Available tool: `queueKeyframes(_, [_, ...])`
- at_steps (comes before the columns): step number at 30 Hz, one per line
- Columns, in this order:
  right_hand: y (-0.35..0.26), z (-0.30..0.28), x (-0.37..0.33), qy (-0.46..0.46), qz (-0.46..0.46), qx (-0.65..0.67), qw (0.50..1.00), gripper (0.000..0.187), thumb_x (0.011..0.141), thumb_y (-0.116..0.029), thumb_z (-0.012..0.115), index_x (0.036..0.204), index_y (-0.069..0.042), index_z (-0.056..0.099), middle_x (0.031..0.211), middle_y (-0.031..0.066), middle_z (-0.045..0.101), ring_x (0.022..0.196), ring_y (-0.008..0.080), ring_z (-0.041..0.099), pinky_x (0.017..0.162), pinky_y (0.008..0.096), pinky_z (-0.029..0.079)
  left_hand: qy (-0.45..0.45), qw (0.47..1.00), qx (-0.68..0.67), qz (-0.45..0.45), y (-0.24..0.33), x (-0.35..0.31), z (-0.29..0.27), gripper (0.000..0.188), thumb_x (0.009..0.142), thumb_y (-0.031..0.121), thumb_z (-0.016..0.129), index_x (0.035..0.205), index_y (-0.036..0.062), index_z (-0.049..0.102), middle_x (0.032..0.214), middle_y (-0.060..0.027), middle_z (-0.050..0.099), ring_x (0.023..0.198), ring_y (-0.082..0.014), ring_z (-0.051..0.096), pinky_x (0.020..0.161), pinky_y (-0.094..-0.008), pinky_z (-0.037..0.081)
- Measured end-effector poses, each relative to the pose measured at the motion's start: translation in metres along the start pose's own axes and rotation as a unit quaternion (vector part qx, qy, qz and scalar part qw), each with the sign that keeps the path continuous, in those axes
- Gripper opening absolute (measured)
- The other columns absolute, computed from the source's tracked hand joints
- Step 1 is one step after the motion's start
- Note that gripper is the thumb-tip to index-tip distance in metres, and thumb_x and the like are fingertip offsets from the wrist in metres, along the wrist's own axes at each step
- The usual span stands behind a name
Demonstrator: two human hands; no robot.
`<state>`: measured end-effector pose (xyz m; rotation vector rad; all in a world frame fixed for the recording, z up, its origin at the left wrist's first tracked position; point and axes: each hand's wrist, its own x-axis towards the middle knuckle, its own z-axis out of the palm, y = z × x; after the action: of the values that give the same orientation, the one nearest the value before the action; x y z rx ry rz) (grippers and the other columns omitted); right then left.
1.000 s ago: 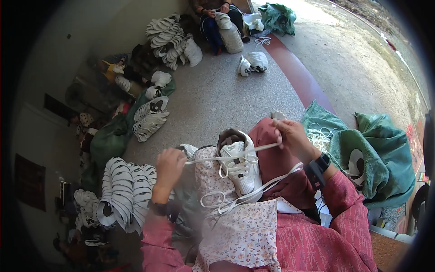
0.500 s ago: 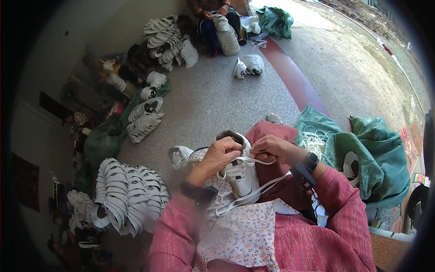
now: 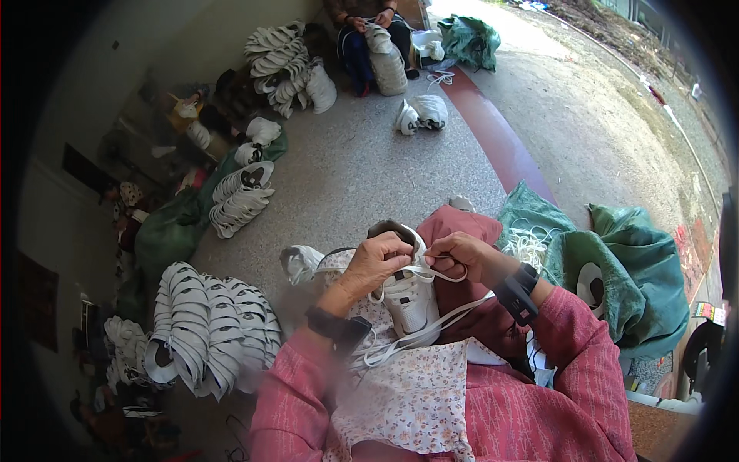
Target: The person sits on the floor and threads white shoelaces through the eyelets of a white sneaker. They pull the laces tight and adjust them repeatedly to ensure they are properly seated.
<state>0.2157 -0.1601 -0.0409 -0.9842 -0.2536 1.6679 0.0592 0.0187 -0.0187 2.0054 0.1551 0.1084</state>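
A white shoe upper (image 3: pixel 410 304) with a grey lining rests on my lap, its toe toward me. A white shoelace (image 3: pixel 464 310) runs through its eyelets, and a long loose length trails over my apron. At the upper's opening, my left hand (image 3: pixel 376 266) is closed on its edge, fingertips partly hidden inside the collar. Opposite it, my right hand (image 3: pixel 468 256) pinches the shoelace close to the top eyelets, with a loop hanging below the fingers.
Stacked white uppers (image 3: pixel 219 327) stand on the floor at left. To my right lie green sacks (image 3: pixel 650 269) and a bundle of white laces (image 3: pixel 530 248). Another person (image 3: pixel 377 38) sits at the far side, handling uppers. Two bundles (image 3: pixel 427 112) lie mid-floor.
The view has shifted slightly. Both hands stay at the top of the shoe upper in nearly the same pose.
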Motion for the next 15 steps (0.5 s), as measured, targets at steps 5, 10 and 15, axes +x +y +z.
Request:
queueKeyframes(5, [0.002, 0.0, 0.01, -0.007, 0.037, 0.046, 0.998, 0.023, 0.1, -0.015, 0.046, 0.087, -0.002, 0.061, 0.059, -0.007, 0.039, 0.042, 0.0038, 0.029, 0.037, 0.0195, 0.022, -0.011, 0.999, 0.034, 0.009, -0.007, 0.002, -0.001, 0.013, 0.089, 0.001, 0.068, 0.102, -0.0024, 0.07, 0.094, 0.0004, 0.06, 0.088, -0.0083, 0.059, 0.077, -0.0232, 0.048])
queueKeyframes(10, [0.003, 0.017, 0.004, 0.031, 0.029, 0.033, 0.999, 0.025, 0.102, -0.016, 0.045, 0.09, -0.002, 0.061, 0.061, -0.0045, 0.046, 0.042, 0.0051, 0.036, 0.037, 0.0181, 0.029, -0.006, 1.0, 0.022, 0.013, -0.006, 0.0, 0.001, 0.013, 0.089, 0.002, 0.068, 0.101, -0.0014, 0.07, 0.093, 0.0002, 0.059, 0.087, -0.0085, 0.058, 0.076, -0.0239, 0.047])
queueKeyframes(15, [0.007, 0.005, -0.001, -0.064, 0.0, 0.07, 0.995, 0.026, 0.105, -0.017, 0.046, 0.092, -0.001, 0.062, 0.064, -0.0007, 0.056, 0.046, 0.0071, 0.049, 0.04, 0.0167, 0.04, -0.005, 0.999, 0.039, 0.01, 0.005, 0.0, 0.001, 0.015, 0.088, 0.003, 0.069, 0.102, -0.0002, 0.07, 0.093, 0.0003, 0.059, 0.085, -0.0088, 0.058, 0.075, -0.0247, 0.047])
